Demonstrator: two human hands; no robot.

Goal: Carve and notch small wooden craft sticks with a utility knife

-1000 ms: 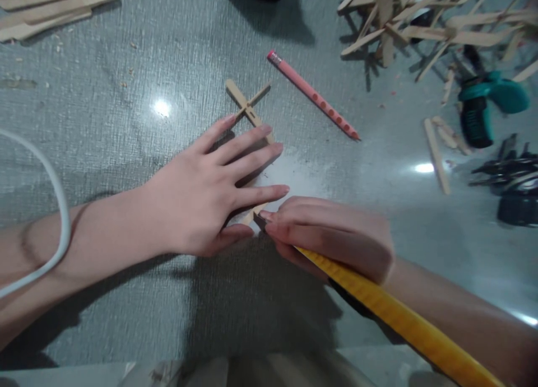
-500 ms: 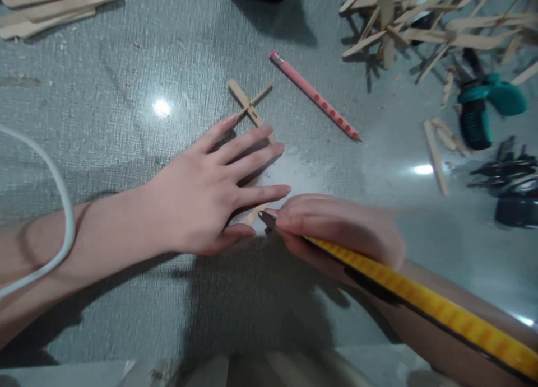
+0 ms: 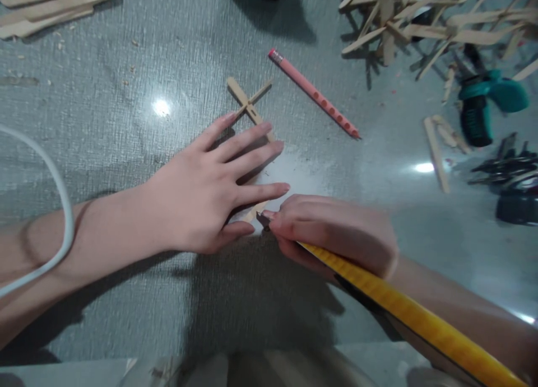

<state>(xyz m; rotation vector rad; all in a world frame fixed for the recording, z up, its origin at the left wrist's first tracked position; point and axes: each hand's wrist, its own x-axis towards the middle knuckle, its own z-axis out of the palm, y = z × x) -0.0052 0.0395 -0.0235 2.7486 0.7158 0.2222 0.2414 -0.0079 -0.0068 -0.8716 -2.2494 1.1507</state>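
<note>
My left hand [image 3: 202, 194] lies flat with its fingers spread, over a wooden stick cross and a pale surface. The cross, a wide craft stick [image 3: 237, 91] with a thin stick [image 3: 263, 92] across it, pokes out beyond the index and middle fingertips; a small slot shows in the wide stick. Between thumb and little finger a piece of wood [image 3: 254, 211] peeks out, the rest hidden under the palm. My right hand [image 3: 332, 230] is closed around a long yellow utility knife [image 3: 390, 297]. Its dark blade [image 3: 263, 221] points at that wood, close to my left thumb.
A pink pencil [image 3: 315, 93] lies beyond my hands. Teal-handled pliers [image 3: 477, 112], stick offcuts [image 3: 436, 154] and dark metal bits [image 3: 506, 163] are to the right. Stick assemblies [image 3: 389, 23] fill the far right, craft sticks [image 3: 63, 5] the far left. A white cable [image 3: 63, 202] crosses my left forearm.
My right hand and the knife have shifted slightly left and down, the knife tilting a little. My left hand stays in place over the sticks.
</note>
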